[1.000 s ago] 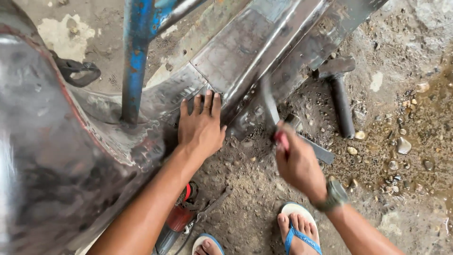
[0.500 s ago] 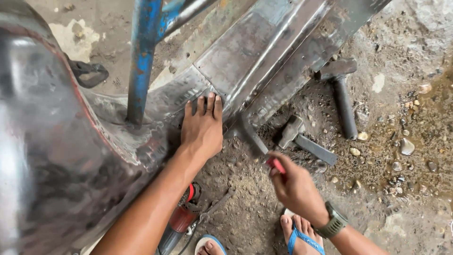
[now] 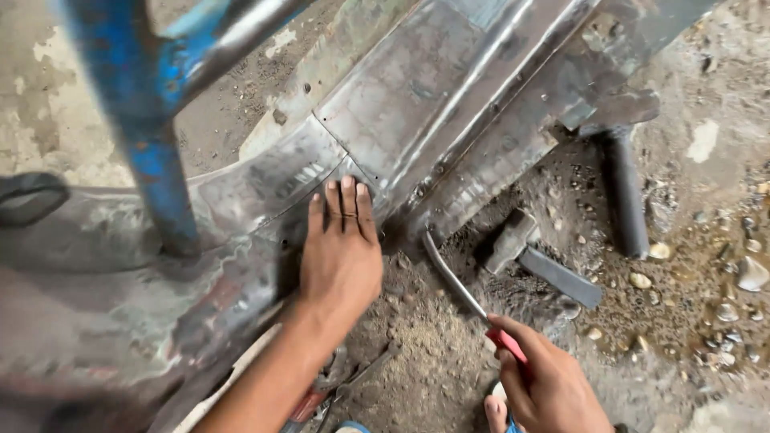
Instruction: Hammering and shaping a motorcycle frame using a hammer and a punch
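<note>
— Pressing flat, that left hand (image 3: 341, 261) is lying palm down with its fingers stretched out straight and held together, gripping nothing. It is resting on the dull grey sheet-metal panel (image 3: 417, 120), right at the panel's lower edge where a curved seam is running.

— And the other one?

— The right hand (image 3: 545, 385) is curling its fingers tight around the red handle of a thin steel bar with a bent tip (image 3: 457, 281). The bar is slanting up and to the left, and its curved end is sitting just beside the panel's edge, near the left fingertips; whether it is touching the metal I cannot tell.

— What is lying about?

— A short grey hammer with a blocky head (image 3: 533, 261) is lying on the gritty dirt floor (image 3: 690, 321), just right of the bar. A heavier dark hammer (image 3: 622, 176) is lying further back, its head against the panel. A blue painted steel post (image 3: 152, 136) is standing on the metal to the left.
</note>
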